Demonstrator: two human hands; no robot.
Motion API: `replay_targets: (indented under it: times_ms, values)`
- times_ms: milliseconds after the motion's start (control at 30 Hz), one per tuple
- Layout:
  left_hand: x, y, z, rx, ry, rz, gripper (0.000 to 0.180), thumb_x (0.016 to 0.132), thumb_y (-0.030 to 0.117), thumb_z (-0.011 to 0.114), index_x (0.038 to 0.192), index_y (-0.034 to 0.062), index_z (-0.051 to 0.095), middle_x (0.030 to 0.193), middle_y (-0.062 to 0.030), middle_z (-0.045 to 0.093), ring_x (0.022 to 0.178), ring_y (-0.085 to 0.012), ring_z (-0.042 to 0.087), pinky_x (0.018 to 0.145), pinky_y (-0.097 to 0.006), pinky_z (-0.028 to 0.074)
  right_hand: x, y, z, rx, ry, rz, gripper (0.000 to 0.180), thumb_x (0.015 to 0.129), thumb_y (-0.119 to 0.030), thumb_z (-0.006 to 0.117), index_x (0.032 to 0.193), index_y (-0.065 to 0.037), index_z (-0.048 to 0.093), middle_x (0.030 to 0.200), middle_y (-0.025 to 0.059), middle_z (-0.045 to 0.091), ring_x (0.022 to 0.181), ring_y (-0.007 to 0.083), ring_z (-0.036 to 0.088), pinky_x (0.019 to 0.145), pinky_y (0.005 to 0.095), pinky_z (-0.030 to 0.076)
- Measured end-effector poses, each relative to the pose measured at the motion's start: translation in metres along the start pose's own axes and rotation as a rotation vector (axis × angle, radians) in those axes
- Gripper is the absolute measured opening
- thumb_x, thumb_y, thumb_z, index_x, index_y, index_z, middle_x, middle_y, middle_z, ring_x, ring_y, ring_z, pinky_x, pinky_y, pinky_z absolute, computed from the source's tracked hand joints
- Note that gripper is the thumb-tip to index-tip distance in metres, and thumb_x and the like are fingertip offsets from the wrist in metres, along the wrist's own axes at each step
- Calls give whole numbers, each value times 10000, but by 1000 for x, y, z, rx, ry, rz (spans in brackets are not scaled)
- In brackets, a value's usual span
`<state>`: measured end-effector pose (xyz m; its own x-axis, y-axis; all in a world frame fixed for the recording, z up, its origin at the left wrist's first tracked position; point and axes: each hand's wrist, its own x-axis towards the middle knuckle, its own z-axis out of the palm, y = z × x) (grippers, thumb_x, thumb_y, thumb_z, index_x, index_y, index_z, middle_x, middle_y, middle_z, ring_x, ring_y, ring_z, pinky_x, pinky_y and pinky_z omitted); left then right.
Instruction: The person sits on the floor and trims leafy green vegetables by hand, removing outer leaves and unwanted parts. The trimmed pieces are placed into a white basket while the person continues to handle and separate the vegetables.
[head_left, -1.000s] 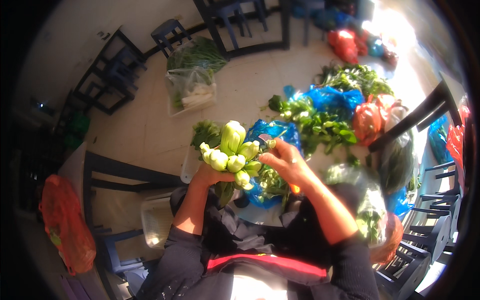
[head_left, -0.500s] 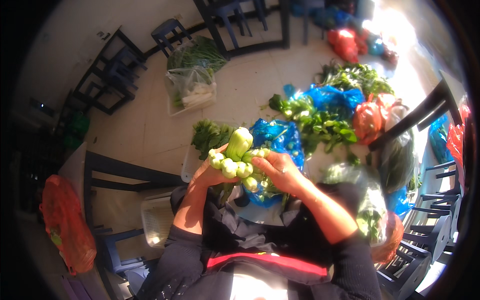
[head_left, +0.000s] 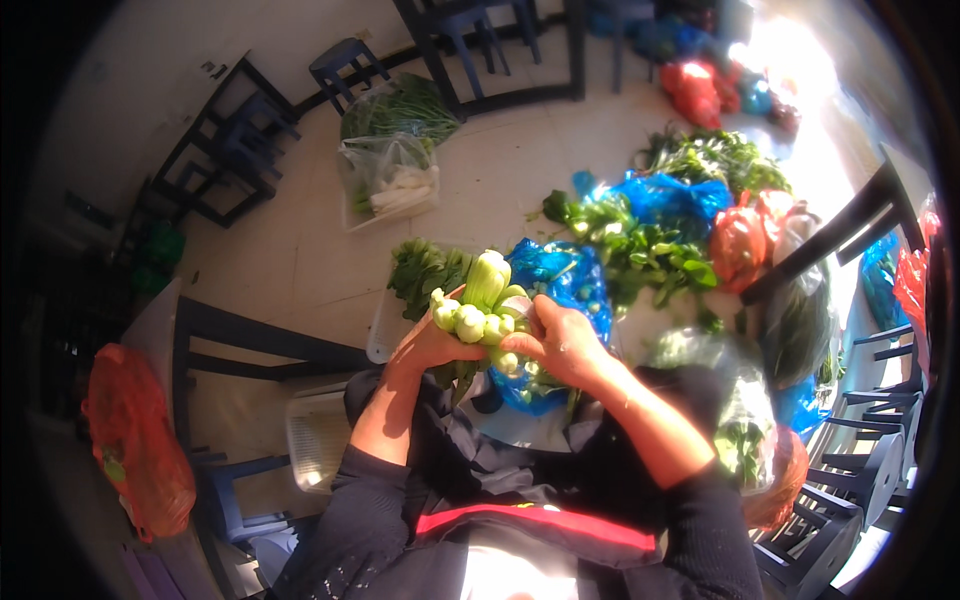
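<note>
My left hand [head_left: 425, 342] is wrapped around a bunch of pale green bok choy [head_left: 488, 282], held above my lap with the thick stem ends towards me. My right hand [head_left: 563, 345] is closed at the right side of the same bunch, its thumb and fingers against a bok choy stem. Just beyond, a blue plastic bag [head_left: 570, 272] lies open with more greens in it. Left of that, dark leafy greens [head_left: 425, 272] rest in a white basket [head_left: 380, 335], partly hidden behind my left hand.
Loose leafy greens [head_left: 660, 250] and an orange-red bag [head_left: 740, 245] lie at right. Clear bags of vegetables [head_left: 745, 430] stand near my right knee. A white crate [head_left: 310, 440] sits by my left knee. A red bag [head_left: 140, 440] hangs at far left. White radishes [head_left: 405, 190] lie farther off.
The bunch has shifted slightly right and up in my left hand. My right hand's fingers have moved to the bunch's right edge, and fewer stems show under them.
</note>
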<state>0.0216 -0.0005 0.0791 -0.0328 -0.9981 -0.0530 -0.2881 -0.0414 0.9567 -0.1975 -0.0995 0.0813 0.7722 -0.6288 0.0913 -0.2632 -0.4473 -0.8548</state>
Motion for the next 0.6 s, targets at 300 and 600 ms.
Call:
replay_targets:
  times_ms: [300,600]
  values:
    - [13,7,34,134,314,71,711,713,144,863,1309,51,488,1206,-66,643,1064,-167,633,945,-330,507,-2,-5,-1,-101,41,86,550,868,-547,643,829,-22,484,709,191,606,701,422,610,622,484,476]
    - [7,-3,35,133,382,70,636,741,144,845,1275,44,514,1151,-55,662,1015,-154,646,904,-325,521,1,-1,13,-30,108,38,498,922,-479,616,798,-9,508,728,231,614,729,427,621,628,486,477]
